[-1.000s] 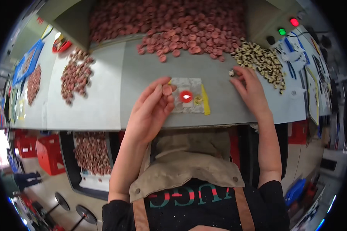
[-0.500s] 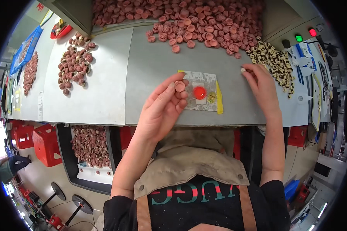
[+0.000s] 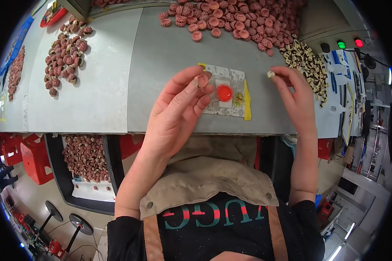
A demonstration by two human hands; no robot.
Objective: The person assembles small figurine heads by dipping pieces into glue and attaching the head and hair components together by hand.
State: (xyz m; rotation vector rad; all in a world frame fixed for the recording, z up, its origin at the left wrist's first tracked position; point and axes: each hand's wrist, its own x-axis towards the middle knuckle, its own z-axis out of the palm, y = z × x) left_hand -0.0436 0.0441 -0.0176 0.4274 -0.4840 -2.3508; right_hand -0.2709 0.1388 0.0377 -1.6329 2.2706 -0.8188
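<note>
My left hand [image 3: 174, 102] is closed, palm turned up, pinching a pink knobbly cup-shaped piece [image 3: 202, 80] between thumb and fingers. It hovers over the left edge of a grey mottled pad [image 3: 233, 76] with yellow tape at its sides. On that pad sit a round red disc [image 3: 224, 93] and a small yellow-green patch [image 3: 238, 99]. My right hand [image 3: 295, 93] holds a small cream-coloured piece [image 3: 271, 74] with its thumb and fingertips, above the grey table. Beside it lies a heap of cream and dark small pieces [image 3: 307, 65].
Many pink knobbly cups [image 3: 248, 24] cover the table's far side. Joined pink-and-cream pieces [image 3: 65, 56] lie at left, near a red bowl [image 3: 53, 17]. A black bin [image 3: 58, 174] below the table edge holds more. Red stools [image 3: 35, 158] stand lower left.
The whole scene has shifted up and slightly left in view. My right hand has moved a little closer to the left hand, still holding the cream piece; the left keeps its pink cup.
</note>
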